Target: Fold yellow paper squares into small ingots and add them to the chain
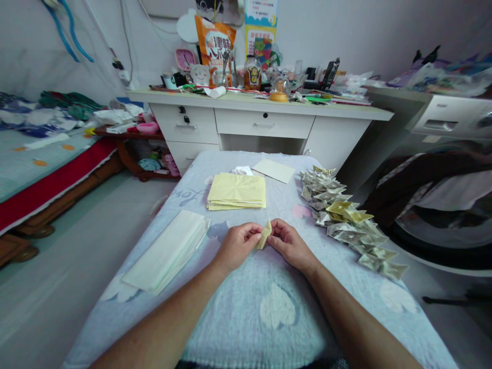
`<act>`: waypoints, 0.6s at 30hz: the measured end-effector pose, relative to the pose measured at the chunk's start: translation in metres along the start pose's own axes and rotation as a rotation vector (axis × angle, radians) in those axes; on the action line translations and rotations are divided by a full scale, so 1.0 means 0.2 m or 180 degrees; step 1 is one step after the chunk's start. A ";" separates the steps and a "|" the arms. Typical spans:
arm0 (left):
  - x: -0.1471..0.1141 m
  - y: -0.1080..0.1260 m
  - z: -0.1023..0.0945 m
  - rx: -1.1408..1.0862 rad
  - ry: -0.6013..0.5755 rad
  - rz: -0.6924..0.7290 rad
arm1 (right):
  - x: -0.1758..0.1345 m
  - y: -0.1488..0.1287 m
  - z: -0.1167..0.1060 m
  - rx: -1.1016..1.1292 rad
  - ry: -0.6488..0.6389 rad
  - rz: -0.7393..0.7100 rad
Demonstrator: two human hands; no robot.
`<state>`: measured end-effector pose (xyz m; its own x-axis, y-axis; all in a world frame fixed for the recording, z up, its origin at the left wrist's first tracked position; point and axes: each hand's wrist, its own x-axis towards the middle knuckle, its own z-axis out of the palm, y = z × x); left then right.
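Between my two hands, above the cloth-covered table (246,312), is a small folded piece of yellow paper (264,236). My left hand (239,245) pinches its left side, while the fingers of my right hand (291,245) close on its right side. Just beyond my hands lies a stack of yellow paper sheets (236,190), the top one creased. To the left rests a pile of long, pale folded paper (167,251). Rows of folded paper shapes (346,220), mostly greyish with a few yellow, run along the right side of the table.
A flat pale sheet (273,170) and a crumpled white piece (242,170) lie at the table's far end. Behind stands a white desk (265,120) crowded with a jar (252,74) and an orange bag (215,48). A washing machine (442,133) is at right, a bed (49,169) at left.
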<state>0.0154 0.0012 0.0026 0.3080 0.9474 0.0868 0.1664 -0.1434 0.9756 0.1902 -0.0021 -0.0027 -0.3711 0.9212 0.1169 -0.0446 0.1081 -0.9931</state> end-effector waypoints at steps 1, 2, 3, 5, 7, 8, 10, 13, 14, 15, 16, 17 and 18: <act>0.00 0.01 0.00 0.0031 -0.0005 0.0017 | 0.00 0.00 0.00 0.0021 0.0004 0.0008; -0.01 0.02 0.00 0.0055 -0.0008 0.0034 | 0.00 0.01 0.00 0.0036 0.0013 0.0019; -0.01 0.03 0.00 0.0121 -0.0024 0.0050 | 0.00 0.01 0.00 0.0045 0.0026 0.0027; -0.02 0.04 0.00 0.0281 -0.0088 0.0090 | 0.00 0.01 0.00 0.0046 0.0043 0.0028; -0.02 0.06 0.00 0.0343 -0.0074 0.0112 | 0.00 0.00 0.00 0.0005 0.0045 0.0016; -0.02 0.06 0.00 0.0360 -0.0073 0.0117 | 0.00 0.00 0.00 -0.0032 0.0043 0.0005; -0.02 0.06 0.00 0.0374 -0.0053 0.0114 | 0.00 0.00 0.00 -0.0109 0.0043 -0.0017; -0.02 0.05 0.01 0.0368 0.0002 0.0100 | 0.01 0.00 0.00 -0.0163 0.0070 -0.0028; -0.02 0.05 0.01 0.0340 0.0035 0.0095 | 0.01 0.00 0.00 -0.0167 0.0084 -0.0019; -0.02 0.05 0.01 0.0304 0.0060 0.0089 | 0.01 0.00 0.00 -0.0175 0.0097 -0.0007; -0.02 0.05 0.01 0.0267 0.0076 0.0087 | 0.01 0.00 0.01 -0.0186 0.0106 0.0004; -0.02 0.05 0.01 0.0240 0.0081 0.0095 | 0.01 0.00 0.01 -0.0198 0.0114 0.0009; -0.02 0.05 0.02 0.0232 0.0082 0.0121 | 0.01 0.00 0.01 -0.0210 0.0123 0.0009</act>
<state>0.0186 -0.0048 0.0110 0.2915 0.9477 0.1296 0.2229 -0.1991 0.9543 0.1880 -0.0012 -0.0017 -0.3350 0.9351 0.1153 0.0182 0.1287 -0.9915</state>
